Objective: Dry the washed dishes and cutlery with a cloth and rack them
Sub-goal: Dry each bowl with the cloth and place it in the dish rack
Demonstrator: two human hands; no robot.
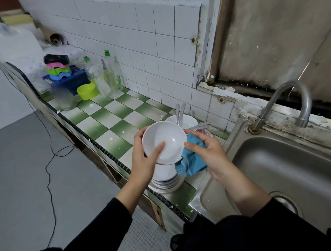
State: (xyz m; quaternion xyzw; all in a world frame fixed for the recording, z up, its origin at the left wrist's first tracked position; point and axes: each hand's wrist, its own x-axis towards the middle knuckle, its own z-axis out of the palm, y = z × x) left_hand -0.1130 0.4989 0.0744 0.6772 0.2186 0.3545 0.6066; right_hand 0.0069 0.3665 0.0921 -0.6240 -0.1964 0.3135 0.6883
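Black sleeves [101,232] sit nearest us, with both wrists reaching over the counter edge. Our left hand [143,155] grips the white bowl [167,142]: the thumb lies across the inside and the other fingers curl behind the rim at its 9 o'clock. We judge this keeps the hollow tilted up for wiping. Our right hand [206,148], at the bowl's 3 o'clock, clutches the bunched blue cloth [192,162], with the thumb by the rim. The bowl hangs just above a stack of white dishes [165,180] on the green-checked counter [102,117]. At 1 o'clock a larger white bowl [187,120] holds upright spoons [180,111]. The steel sink [279,157] lies at 3 o'clock. Far off at 10 o'clock, a blue crate [76,80] carries stacked coloured plastic pieces. We cannot identify a rack.
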